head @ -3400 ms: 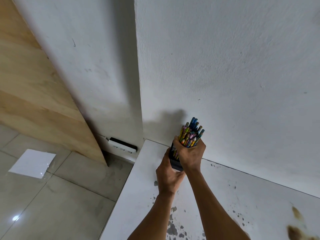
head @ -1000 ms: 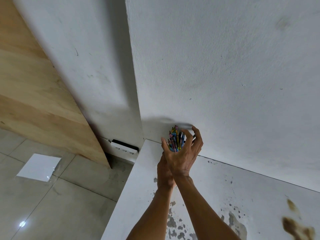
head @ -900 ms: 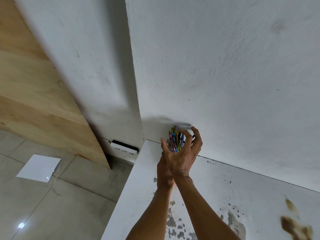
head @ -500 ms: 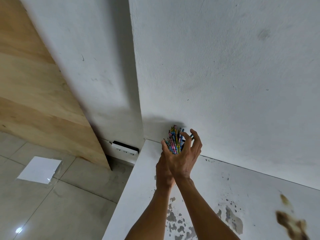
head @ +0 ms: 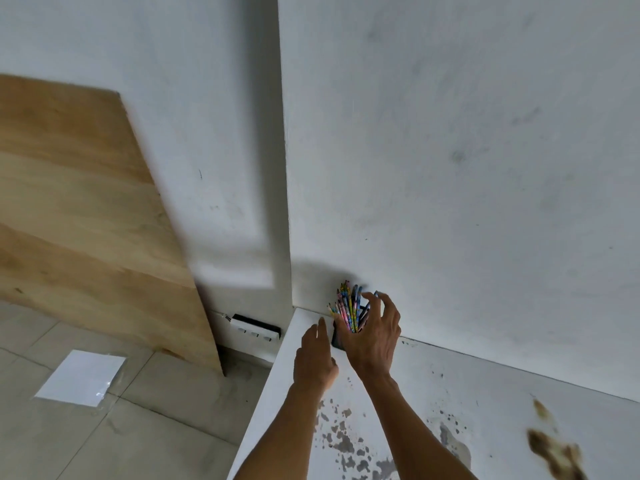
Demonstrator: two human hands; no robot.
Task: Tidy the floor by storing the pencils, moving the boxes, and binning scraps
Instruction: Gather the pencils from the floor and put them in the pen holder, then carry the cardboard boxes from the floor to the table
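Pencils (head: 348, 306) upright in blk holder (head: 336, 336) (in corner), R hand (head: 375, 337), L hand (head: 315, 358) fingers (head: 390, 308) spread

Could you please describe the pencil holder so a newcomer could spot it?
Follow the stained white ledge along the wall to its far left corner. There, beyond the right hand, stands a small black holder crammed with colourful pencils, the only upright, multicoloured thing there.

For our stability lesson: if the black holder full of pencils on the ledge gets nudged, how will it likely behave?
Probably top-heavy: the pencils stand well above the small holder, so it may tip. Fanned loosely, they would likely spill and roll. The wall close behind might stop a backward fall.
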